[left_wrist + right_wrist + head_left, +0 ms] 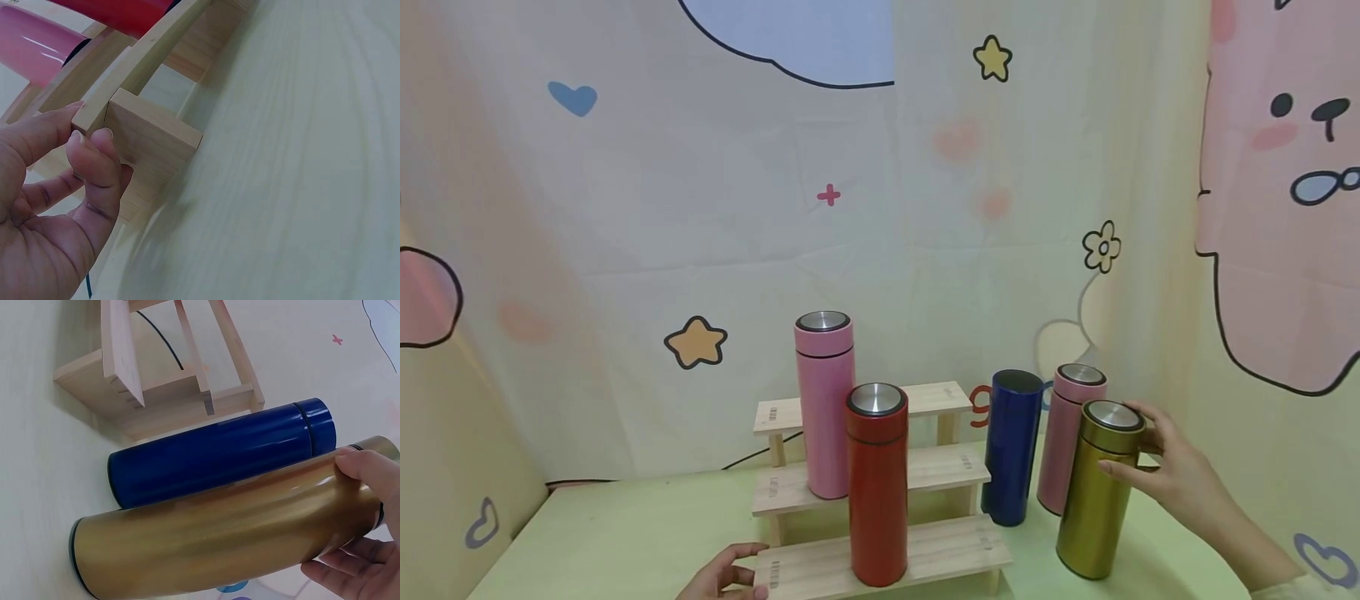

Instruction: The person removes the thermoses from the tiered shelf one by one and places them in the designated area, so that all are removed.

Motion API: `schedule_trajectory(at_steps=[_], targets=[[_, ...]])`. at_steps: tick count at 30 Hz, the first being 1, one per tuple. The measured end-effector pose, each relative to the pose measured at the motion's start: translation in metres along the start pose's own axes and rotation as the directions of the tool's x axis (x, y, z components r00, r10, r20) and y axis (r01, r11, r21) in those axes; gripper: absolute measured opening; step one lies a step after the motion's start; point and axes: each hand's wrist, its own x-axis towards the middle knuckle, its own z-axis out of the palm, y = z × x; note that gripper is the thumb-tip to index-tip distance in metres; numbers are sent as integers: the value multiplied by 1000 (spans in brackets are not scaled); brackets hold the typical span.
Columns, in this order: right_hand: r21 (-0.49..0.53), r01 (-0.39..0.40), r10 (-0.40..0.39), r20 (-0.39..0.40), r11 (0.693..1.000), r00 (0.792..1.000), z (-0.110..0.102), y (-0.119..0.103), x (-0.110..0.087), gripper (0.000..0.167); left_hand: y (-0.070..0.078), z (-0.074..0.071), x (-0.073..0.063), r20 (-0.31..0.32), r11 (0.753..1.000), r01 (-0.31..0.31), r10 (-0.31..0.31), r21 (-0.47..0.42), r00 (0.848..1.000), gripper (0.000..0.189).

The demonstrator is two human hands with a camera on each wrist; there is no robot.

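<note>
- Gold bottle [1097, 508]: on the right of the table [625, 542], right of the wooden rack [955, 543], just in front of a pink bottle [1063, 454].
- Gold bottle upright, long axis near vertical, lid [1114, 415] end up, base down; can't tell if base presses fully on table.
- Right hand [1180, 471]: thumb and fingers curled round the gold bottle's upper part, just below and beside the lid.
- Left hand [724, 575]: thumb and fingers pinch the left end of the rack's lowest step.
- Containers: every bottle has its top on, insides hidden, can't tell contents.
- Red bottle [878, 508] upright on lowest step; another pink bottle [824, 400] upright on middle step, partly behind red.
- Blue bottle [1011, 454] upright on table, between rack and the right-hand pink one.
</note>
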Motion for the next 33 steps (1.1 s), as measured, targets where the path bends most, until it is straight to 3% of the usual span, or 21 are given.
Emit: schedule_trajectory(at_steps=[9,15,24,33], targets=[[5,0,0,46,1000,999,-6,-4,-2,91,0,2,1,19,1000,-17,17,-19,1000,84],[-17,38,-37,44,999,998,-20,-15,8,89,1,2,1,-9,1000,16,-16,-9,1000,87],[-97,87,-82,60,991,995,-51,-54,33,84,0,1,-1,12,1000,-14,15,-19,1000,86],[-109,137,-127,93,985,988,-66,-101,72,79,0,0,1,3,1000,3,-3,2,1000,88]])
